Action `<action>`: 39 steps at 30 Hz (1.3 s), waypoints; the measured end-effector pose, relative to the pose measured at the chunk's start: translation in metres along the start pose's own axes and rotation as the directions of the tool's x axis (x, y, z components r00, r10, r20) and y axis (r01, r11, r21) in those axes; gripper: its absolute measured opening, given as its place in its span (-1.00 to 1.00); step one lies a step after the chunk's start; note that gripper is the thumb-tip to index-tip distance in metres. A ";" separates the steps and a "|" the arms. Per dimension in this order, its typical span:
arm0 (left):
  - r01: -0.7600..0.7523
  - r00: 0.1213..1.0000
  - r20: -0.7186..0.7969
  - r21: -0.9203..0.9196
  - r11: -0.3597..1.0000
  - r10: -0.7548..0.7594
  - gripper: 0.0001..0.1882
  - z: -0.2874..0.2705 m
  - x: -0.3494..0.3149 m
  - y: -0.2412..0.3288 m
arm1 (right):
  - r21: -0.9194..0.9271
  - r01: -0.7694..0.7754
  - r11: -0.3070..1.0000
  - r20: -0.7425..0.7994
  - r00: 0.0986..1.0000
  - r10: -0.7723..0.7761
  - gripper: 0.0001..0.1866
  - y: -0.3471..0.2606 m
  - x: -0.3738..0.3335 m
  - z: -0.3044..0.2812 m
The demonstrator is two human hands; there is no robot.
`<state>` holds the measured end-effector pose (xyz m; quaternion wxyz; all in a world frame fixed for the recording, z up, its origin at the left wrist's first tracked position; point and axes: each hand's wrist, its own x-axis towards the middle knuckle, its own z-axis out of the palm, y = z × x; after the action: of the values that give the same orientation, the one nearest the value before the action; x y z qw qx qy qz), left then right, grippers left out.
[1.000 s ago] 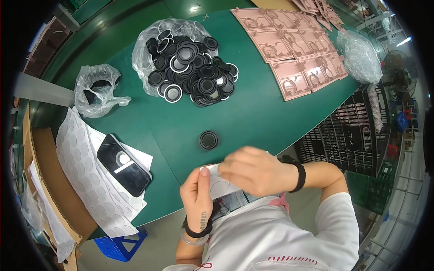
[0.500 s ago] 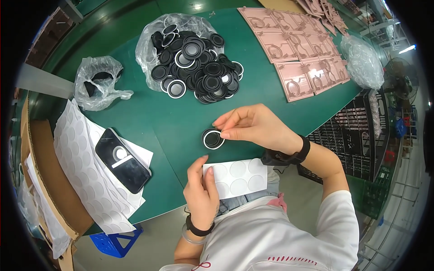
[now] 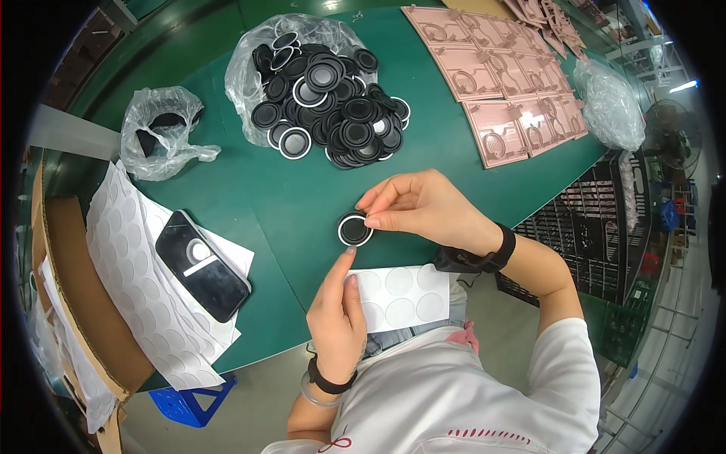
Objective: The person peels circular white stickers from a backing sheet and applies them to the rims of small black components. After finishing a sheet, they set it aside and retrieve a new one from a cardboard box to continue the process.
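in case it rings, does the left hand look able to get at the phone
Probably yes: nothing stands between the left hand and the phone, though that hand seems to hold the sticker sheet.

This looks like an assembly workshop: the green worktop (image 3: 302,204) bears a heap of matching black discs (image 3: 324,76) at upper centre and pink moulded panels (image 3: 491,76) at upper right, with a black crate (image 3: 567,238) and fan (image 3: 671,132) at right.
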<state>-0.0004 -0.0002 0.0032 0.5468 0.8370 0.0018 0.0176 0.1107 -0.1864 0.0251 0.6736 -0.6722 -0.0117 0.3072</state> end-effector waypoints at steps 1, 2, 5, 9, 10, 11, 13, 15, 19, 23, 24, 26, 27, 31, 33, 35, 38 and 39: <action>-0.008 1.000 -0.003 0.004 1.000 0.008 -0.67 0.000 0.000 0.000 | 0.002 -0.002 1.000 -0.002 1.000 0.002 -0.91 0.000 0.000 0.000; -0.007 1.000 -0.003 0.004 1.000 0.007 -0.67 0.000 0.001 0.001 | 0.005 -0.004 1.000 -0.003 1.000 0.004 -0.90 0.001 0.001 0.000; 0.042 0.999 0.016 0.017 0.999 -0.042 -0.67 -0.002 0.002 0.006 | 0.007 -0.018 1.000 -0.012 1.000 0.018 -0.89 0.000 0.001 0.000; 0.031 0.999 0.016 0.009 0.999 -0.031 -0.67 -0.002 0.002 0.004 | 0.005 -0.025 1.000 -0.013 1.000 0.025 -0.87 0.003 0.002 -0.001; 0.031 0.999 0.016 0.009 0.999 -0.032 -0.67 -0.002 0.002 0.004 | 0.003 -0.008 1.000 -0.003 1.000 0.008 -0.85 0.005 0.002 -0.002; 0.030 0.999 0.018 0.005 1.000 -0.031 -0.67 -0.002 0.002 0.004 | 0.001 0.009 1.000 0.006 1.000 -0.009 -0.84 0.006 0.002 -0.003; 0.029 0.999 0.021 0.000 1.000 -0.029 -0.67 -0.002 0.002 0.003 | -0.014 0.013 1.000 0.002 1.000 -0.013 -0.83 0.006 0.001 -0.002; 0.030 0.999 0.023 0.004 1.000 -0.030 -0.67 -0.002 0.003 0.003 | -0.042 0.022 0.999 -0.006 1.000 -0.023 -0.80 0.005 0.001 -0.001; 0.031 0.999 0.023 0.013 0.999 -0.031 -0.67 -0.002 0.002 0.003 | -0.143 0.039 0.989 -0.032 0.999 -0.044 -0.77 0.003 0.000 0.003; -0.015 1.000 -0.005 0.003 1.000 0.015 -0.67 0.000 0.002 -0.002 | -0.345 0.178 0.922 -0.120 0.965 -0.231 -0.73 -0.001 -0.004 0.007; -0.059 0.998 -0.027 -0.006 0.998 0.059 -0.67 0.001 0.003 -0.003 | -0.345 0.179 0.921 -0.119 0.965 -0.232 -0.73 -0.003 -0.005 0.008; -0.103 0.993 -0.051 -0.013 0.995 0.103 -0.67 0.001 0.002 -0.004 | -0.429 0.294 0.854 -0.010 0.944 -0.330 -0.68 -0.007 -0.008 0.008; -0.064 0.997 -0.042 0.001 0.998 0.064 -0.66 0.000 0.002 -0.002 | -0.464 0.351 0.814 0.047 0.927 -0.373 -0.66 -0.008 -0.008 0.008; 0.014 1.000 -0.027 0.046 0.999 -0.013 -0.61 0.003 0.005 0.006 | -0.438 0.383 0.813 0.117 0.921 -0.371 -0.62 -0.006 0.000 0.011; 0.018 0.999 -0.033 0.079 0.997 -0.016 -0.56 0.007 0.009 0.008 | -0.448 0.367 0.816 0.120 0.928 -0.352 -0.61 -0.007 0.004 0.013; 0.048 0.999 -0.013 0.108 0.993 -0.047 -0.54 0.007 0.010 0.010 | -0.469 0.329 0.820 0.119 0.943 -0.311 -0.60 -0.008 0.006 0.013; 0.104 0.993 0.032 0.167 0.980 -0.111 -0.49 0.008 0.011 0.009 | -0.427 0.295 0.855 0.115 0.955 -0.272 -0.59 -0.007 0.010 0.011; 0.077 0.997 0.019 0.165 0.983 -0.081 -0.48 0.009 0.011 0.007 | -0.405 0.278 0.871 0.113 0.961 -0.254 -0.59 -0.007 0.010 0.010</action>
<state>0.0106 -0.0110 0.0063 0.4763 0.8786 0.0295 -0.0150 0.1176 -0.1723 0.0284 0.5495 -0.7835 -0.1881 0.2208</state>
